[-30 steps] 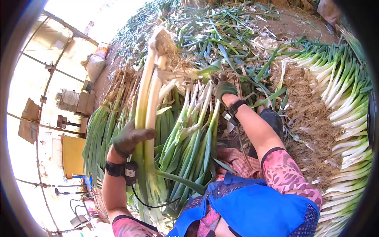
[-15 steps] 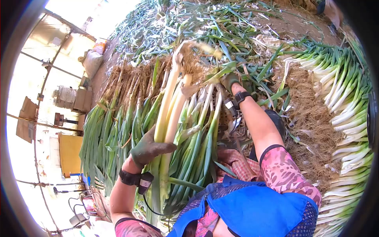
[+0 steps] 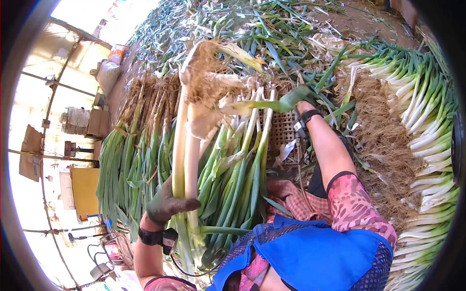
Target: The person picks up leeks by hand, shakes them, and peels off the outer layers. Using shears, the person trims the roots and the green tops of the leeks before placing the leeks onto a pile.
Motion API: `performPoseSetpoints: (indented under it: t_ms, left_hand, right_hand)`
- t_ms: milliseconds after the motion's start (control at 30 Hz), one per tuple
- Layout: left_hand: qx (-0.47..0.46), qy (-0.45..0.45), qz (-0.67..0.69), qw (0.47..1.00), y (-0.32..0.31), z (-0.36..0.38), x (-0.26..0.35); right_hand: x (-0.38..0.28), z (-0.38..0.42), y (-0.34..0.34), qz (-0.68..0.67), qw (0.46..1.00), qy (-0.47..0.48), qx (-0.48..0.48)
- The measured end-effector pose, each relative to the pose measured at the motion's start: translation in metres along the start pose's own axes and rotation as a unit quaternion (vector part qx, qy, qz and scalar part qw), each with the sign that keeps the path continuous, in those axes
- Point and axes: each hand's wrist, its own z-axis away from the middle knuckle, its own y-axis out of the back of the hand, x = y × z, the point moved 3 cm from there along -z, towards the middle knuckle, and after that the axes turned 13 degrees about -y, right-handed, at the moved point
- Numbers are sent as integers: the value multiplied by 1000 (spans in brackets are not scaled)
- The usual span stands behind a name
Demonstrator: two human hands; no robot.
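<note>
My left hand [image 3: 167, 206], in a dark glove, is closed around a few thick green onions [image 3: 187, 145]. They stand with pale stalks upward and a tangle of brown roots [image 3: 204, 72] at the top. From the root end, a loose peeling leaf [image 3: 257, 104] stretches right toward my right hand [image 3: 307, 104]. That leaf covers most of my right hand, so its fingers are hidden. Behind and beside the held stalks lie more untrimmed green onions [image 3: 242, 169], their leaves pointing toward me.
Cleaned green onions [image 3: 427, 160] lie in a long row on the right, roots inward. A perforated crate [image 3: 281, 131] is beneath my right wrist. Loose leaf waste [image 3: 233, 29] covers the ground ahead. Cardboard boxes [image 3: 99, 123] and a sack [image 3: 109, 77] stand left.
My left hand and the held green onions have shifted slightly left and down. My right hand has moved a little right, and the loose leaf now stretches out toward it.
</note>
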Motion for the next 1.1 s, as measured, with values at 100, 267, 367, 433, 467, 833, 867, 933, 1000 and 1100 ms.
performPoseSetpoints:
  t_ms: [100,267,367,433,467,833,867,933,1000,1100]
  left_hand:
    - [9,-6,22,1000,2,-7,-3]
    - [25,-48,23,998,-19,-5,9]
    - [-11,-36,21,999,-27,1,17]
    - [-12,-33,31,999,-34,5,25]
    - [-10,-36,29,999,-36,7,26]
    - [4,-22,22,1000,-35,15,28]
    - [6,-11,5,1000,-30,17,28]
    - [23,6,21,1000,-26,25,27]
    - [39,22,22,999,-21,32,28]
    - [81,26,48,995,-5,39,6]
  right_hand:
    - [-40,73,-26,-11,996,57,-71]
    - [-34,105,-158,124,874,436,-177]
    - [-61,140,-143,93,871,424,-229]
    - [-59,157,-150,75,864,437,-240]
    - [-59,164,-154,68,861,441,-242]
    - [-78,166,-183,92,863,449,-212]
    - [-87,159,-191,104,865,444,-209]
    - [-102,140,-200,130,873,426,-199]
    - [-112,120,-203,158,876,414,-191]
    - [-120,88,-193,207,871,407,-182]
